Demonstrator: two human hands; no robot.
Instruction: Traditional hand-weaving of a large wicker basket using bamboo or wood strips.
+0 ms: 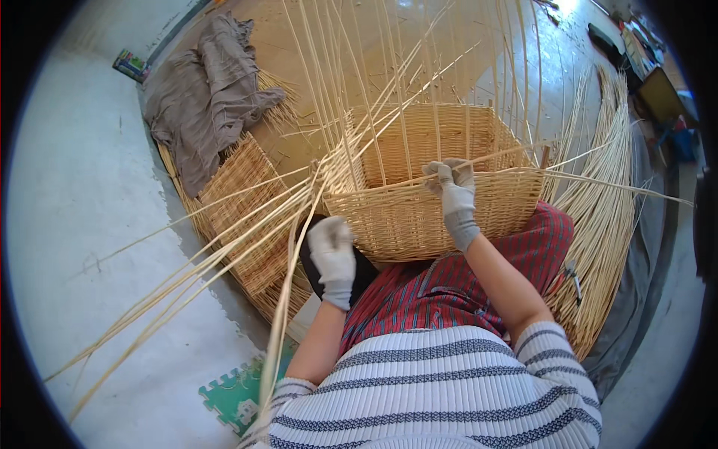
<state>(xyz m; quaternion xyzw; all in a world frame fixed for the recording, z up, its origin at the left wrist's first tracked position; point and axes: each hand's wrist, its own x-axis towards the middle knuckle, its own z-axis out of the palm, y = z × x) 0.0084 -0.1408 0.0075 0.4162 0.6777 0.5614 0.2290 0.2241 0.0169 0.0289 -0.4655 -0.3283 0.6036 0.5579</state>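
Note:
A half-woven wicker basket (pixel 441 213) rests across my lap, tall bare rods rising from its walls. My right hand (pixel 454 183), in a pale work glove, is closed at the near rim, pinching a willow rod (pixel 497 158) that slants off to the right. My left hand (pixel 331 243), gloved too, is just below the basket's left corner, beside a bundle of long loose rods (pixel 254 217) fanning out to the left. Motion blurs its fingers, so their grip does not show.
A large sheaf of rods (pixel 598 224) lies on the right, with a small tool (pixel 574 284) on it. At left are a woven wicker panel (pixel 250 213) and a grey-brown cloth (pixel 213 97). A green foam mat (pixel 232 393) lies at lower left. Scraps litter the floor beyond the basket.

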